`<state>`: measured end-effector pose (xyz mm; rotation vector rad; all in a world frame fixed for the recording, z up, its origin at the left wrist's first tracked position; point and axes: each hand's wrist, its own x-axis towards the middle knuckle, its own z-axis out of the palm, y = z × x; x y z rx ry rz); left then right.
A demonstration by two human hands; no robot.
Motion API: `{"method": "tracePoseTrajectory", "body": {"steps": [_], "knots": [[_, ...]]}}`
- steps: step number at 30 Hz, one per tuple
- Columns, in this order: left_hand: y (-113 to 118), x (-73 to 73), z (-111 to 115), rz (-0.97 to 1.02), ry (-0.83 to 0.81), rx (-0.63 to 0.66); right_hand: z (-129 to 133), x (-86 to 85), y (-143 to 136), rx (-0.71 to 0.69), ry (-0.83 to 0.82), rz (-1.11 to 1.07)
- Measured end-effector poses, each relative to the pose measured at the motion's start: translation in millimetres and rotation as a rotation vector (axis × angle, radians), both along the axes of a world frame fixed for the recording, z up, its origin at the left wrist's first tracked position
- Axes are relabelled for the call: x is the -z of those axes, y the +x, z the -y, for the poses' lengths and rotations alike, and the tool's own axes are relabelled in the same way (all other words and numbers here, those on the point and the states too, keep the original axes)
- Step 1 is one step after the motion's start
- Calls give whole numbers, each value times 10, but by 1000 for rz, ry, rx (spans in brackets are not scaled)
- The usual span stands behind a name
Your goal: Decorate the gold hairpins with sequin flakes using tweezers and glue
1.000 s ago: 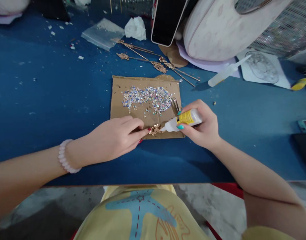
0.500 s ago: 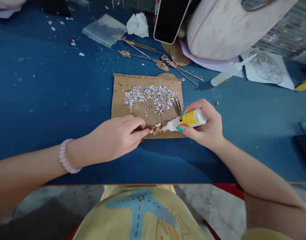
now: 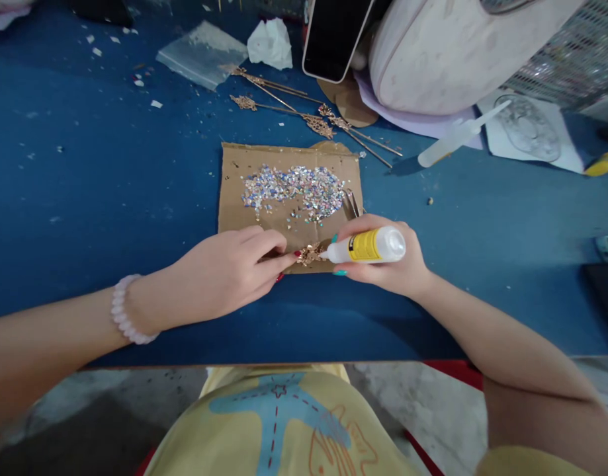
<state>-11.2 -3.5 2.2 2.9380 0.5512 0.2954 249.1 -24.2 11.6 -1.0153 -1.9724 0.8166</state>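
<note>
My right hand (image 3: pixel 400 268) is wrapped round a white squeeze glue bottle (image 3: pixel 368 246) with a yellow label. The bottle is tilted, its nozzle touching or just over the right side of a gold metal ornament (image 3: pixel 311 254). With its fingertips, my left hand (image 3: pixel 227 281) grips the ornament's left edge, against the front of a cardboard sheet (image 3: pixel 234 221). Behind it on the cardboard lies a spread of small shiny shell-like chips (image 3: pixel 294 188). Tweezers (image 3: pixel 352 203) rest at the cardboard's right edge, partly hidden by my right hand.
Several gold hairpins (image 3: pixel 318 125) lie behind the cardboard, near a clear plastic bag (image 3: pixel 204 56) and a crumpled tissue (image 3: pixel 270 43). A phone (image 3: pixel 336 39) leans at the back. A second white bottle (image 3: pixel 447 142) with a long nozzle lies at the right.
My right hand has moved slightly left and turned the glue bottle so its base faces the camera more. Its nozzle is closer in over the ornament. My left hand keeps its hold.
</note>
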Motion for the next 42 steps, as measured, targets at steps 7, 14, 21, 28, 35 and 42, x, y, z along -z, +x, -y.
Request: {"method": "tracePoseTrajectory", "body": {"steps": [7,14,21,28,35,42], "knots": [[-2,7,-4,-6,-13,3,-19,42,37,-10,-9,-94],[6,3,0,-5,-11,2,-26,53,77,13,-21,-116],[-7,-3,-5,13,-3,11,-7,38,69,58,-10,-98],[-1,2,-9,7,-3,3,-8,37,68,98,-16,-126],[-15,16,-5,8,-29,1,-11,82,80,139,-63,-163],[-13,13,-4,5,-40,0,0,108,92,140,-79,-157]]}}
